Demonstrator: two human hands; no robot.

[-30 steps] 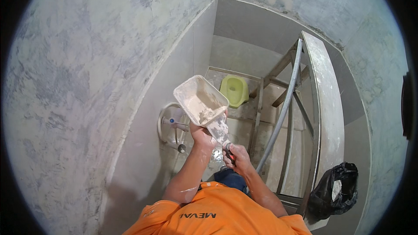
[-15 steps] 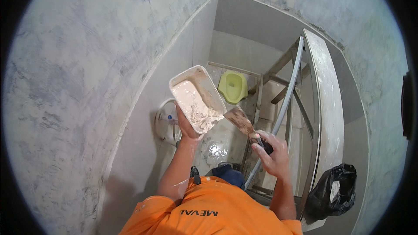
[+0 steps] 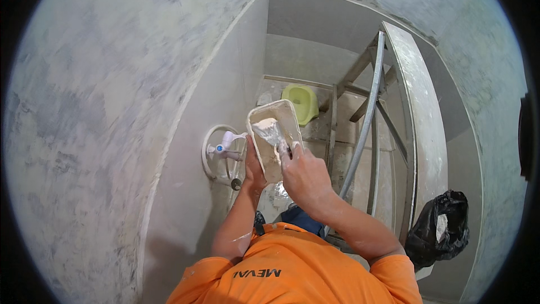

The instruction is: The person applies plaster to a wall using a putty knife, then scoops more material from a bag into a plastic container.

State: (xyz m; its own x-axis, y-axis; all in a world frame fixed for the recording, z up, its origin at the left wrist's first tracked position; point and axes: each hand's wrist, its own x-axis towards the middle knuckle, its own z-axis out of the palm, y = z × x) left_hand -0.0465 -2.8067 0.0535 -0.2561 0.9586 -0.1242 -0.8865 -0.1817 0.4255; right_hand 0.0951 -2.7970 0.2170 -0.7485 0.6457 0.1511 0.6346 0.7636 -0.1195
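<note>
yellow-green squat toilet (image 3: pixel 304 104) over by the far edge of the floor (image 3: pixel 315 134). pale tap (image 3: pixel 226 142), looped hose (image 3: pixel 206 160) on grey left wall (image 3: pixel 236 79). plank-topped bench (image 3: pixel 421 104) standing right, black plastic bag (image 3: pixel 430 231) at its near end.

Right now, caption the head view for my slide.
Left hand grips a pale tub; right hand holds a scraper at its mouth.

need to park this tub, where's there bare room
The plank looks bare from its far end to the black bag near its close end. Crowded: tap, tub and left hand bunch together in view; right hand and scraper crowd the tub's opening.
</note>
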